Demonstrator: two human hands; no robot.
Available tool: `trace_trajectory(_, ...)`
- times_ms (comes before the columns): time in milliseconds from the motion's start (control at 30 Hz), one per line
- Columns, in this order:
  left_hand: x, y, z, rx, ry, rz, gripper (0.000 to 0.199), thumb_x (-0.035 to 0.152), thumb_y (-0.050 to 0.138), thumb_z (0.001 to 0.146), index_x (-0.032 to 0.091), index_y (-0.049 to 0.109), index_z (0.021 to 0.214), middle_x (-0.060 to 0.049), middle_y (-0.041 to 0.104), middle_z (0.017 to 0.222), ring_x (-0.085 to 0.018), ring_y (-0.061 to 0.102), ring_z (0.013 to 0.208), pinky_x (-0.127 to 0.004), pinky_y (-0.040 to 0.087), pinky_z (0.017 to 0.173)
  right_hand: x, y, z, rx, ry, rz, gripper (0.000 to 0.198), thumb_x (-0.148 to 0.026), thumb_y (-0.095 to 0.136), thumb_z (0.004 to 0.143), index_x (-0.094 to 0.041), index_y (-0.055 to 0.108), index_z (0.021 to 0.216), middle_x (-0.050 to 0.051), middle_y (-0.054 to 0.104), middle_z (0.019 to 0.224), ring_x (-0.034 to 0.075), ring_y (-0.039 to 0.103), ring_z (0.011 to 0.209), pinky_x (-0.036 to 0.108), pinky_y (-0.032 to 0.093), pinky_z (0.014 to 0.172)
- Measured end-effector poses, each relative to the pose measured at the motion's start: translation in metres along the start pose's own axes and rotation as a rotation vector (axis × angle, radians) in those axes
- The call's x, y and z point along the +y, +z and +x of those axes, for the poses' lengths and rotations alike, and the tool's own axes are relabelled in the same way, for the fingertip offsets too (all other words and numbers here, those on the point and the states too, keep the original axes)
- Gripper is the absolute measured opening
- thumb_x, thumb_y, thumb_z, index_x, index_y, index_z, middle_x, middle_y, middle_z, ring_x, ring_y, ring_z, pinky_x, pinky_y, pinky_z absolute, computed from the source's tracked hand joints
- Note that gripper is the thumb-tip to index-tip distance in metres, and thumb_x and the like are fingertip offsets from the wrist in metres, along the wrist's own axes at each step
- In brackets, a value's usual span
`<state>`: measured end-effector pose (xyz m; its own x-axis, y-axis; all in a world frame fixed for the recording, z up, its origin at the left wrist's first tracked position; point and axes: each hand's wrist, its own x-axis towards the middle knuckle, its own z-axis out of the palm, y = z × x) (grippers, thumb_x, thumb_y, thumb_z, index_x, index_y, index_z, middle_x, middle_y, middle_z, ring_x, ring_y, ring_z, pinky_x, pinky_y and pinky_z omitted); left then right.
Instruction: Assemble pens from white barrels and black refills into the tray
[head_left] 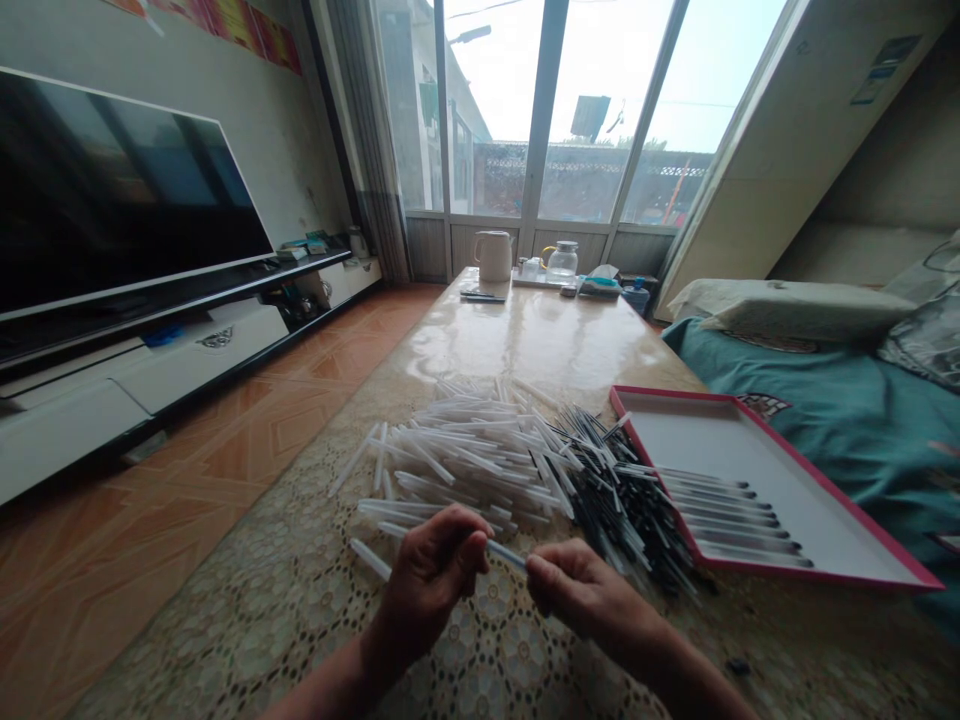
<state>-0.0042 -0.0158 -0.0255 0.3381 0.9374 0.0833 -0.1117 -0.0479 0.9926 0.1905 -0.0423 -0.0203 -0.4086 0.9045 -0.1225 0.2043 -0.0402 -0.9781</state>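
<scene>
Head view: two hands meet low in the middle, above the lace-patterned cover of the table (pixel 247 600). The left hand (pixel 431 575) is curled, fingers pinched on one end of a clear plastic tube (pixel 506 555); the right hand (pixel 577 590) is also closed, pinching the other end, so the tube bridges the narrow gap between them. Both forearms rise from the bottom edge and are cut off there.

Just beyond the hands lie two heaps, each too many to count — a pile of clear tubes (pixel 465 450) on the left and a pile of dark refills (pixel 630 495) on the right, their edges mingling. One stray tube (pixel 370 558) lies just left of the left hand. To the right sits one red-rimmed tray (pixel 847 500), holding a row of about seven finished pens (pixel 739 520); the exact count is hard to make out.

At the far end of the table stand one white kettle (pixel 494 255) and one glass jug (pixel 562 262) — the small items around them are too blurred to name. One television (pixel 112 190) fills the left wall.
</scene>
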Motion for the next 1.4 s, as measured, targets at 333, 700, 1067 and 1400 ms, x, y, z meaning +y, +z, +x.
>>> trace_trajectory(333,0.004,-0.008,0.013,0.182,-0.020,0.093,0.052,0.046,0.060,0.085,0.018,0.050,0.128,0.004,0.057,0.061,-0.007,0.042,0.042,-0.017,0.031,0.037,-0.012,-0.042,-0.010,0.519,-0.128,-0.393,0.034,-0.042,0.037,0.096,-0.017,0.057,0.105,0.000,0.056,0.068,0.013,0.049,0.058,0.023,0.038,0.052)
trace_trajectory(700,0.006,-0.010,0.016,0.232,-0.011,0.063,0.040,0.047,0.061,0.083,0.016,0.058,0.108,0.004,0.057,0.059,-0.007,0.043,0.040,-0.016,0.032,0.036,0.001,-0.186,-0.042,0.802,0.404,-1.384,0.021,-0.022,0.048,0.088,-0.020,0.066,0.099,0.014,0.065,0.101,0.028,0.059,0.096,0.034,0.040,0.072)
trace_trajectory(1067,0.010,-0.010,0.018,0.291,-0.008,0.056,0.040,0.049,0.065,0.078,0.017,0.062,0.102,0.004,0.058,0.056,-0.008,0.045,0.040,-0.017,0.034,0.037,0.051,-0.223,-0.036,0.641,0.428,-1.416,0.030,-0.010,0.044,0.087,-0.021,0.070,0.097,0.011,0.067,0.094,0.023,0.059,0.092,0.029,0.034,0.070)
trace_trajectory(1400,0.010,-0.011,0.017,0.301,0.007,0.048,0.037,0.048,0.063,0.081,0.017,0.062,0.100,0.004,0.057,0.056,-0.007,0.044,0.040,-0.016,0.034,0.037,0.041,-0.201,-0.027,0.786,0.240,-1.316,0.032,-0.013,0.039,0.090,-0.012,0.069,0.101,0.016,0.069,0.100,0.026,0.061,0.096,0.034,0.042,0.083)
